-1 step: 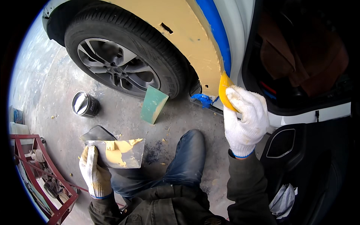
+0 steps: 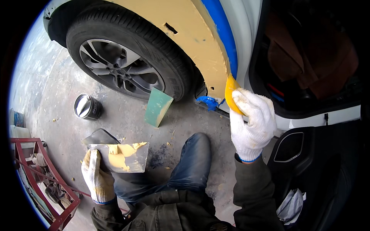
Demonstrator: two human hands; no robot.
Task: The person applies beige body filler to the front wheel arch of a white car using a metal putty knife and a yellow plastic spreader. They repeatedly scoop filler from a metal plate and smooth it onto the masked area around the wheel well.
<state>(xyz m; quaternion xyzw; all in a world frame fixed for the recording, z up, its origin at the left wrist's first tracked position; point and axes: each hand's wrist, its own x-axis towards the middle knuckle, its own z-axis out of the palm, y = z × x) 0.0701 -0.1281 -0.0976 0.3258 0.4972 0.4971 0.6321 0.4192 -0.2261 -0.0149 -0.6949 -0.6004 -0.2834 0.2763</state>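
Near: dark jacket at bottom edge, jeans knee [image 2: 192, 161] bent over the concrete floor [image 2: 127, 115].

Left hand [image 2: 98, 177], white knit glove, lower left. Fingers pressed together under the edge of a flat metal board [image 2: 123, 157], thumb side on top, gripping it. Board is held level above the floor, just left of the knee, smeared with beige filler [image 2: 119, 156] across its middle and top edge. A dark shoe [image 2: 101, 136] shows just behind the board.

Right hand [image 2: 252, 123], same white glove, raised at right. Fingers closed around a yellow spreader [image 2: 231, 98]; only the spreader's upper blade shows, tip touching the lower edge of the filler-coated panel [image 2: 192, 34].

Far left: red metal rack [image 2: 46, 181] with clutter, blurred.

Mid floor: green sanding block [image 2: 158, 107] leaning tilted against the tyre [image 2: 154, 42]. Round tin [image 2: 86, 106], dark wall, shiny top, stands apart to the left of the block, label not readable. Filler crumbs scattered on the floor.

Right: open car door, black trim [image 2: 308, 154] with a white crumpled rag [image 2: 291, 204] in its pocket.

Far: wheel with grey alloy spokes [image 2: 115, 69] under the arch. Beige panel behind the wheel, blue masking tape [image 2: 225, 34] running down its right border; a crumpled blue tape piece [image 2: 209, 102] at the sill below. Dark car cabin beyond.
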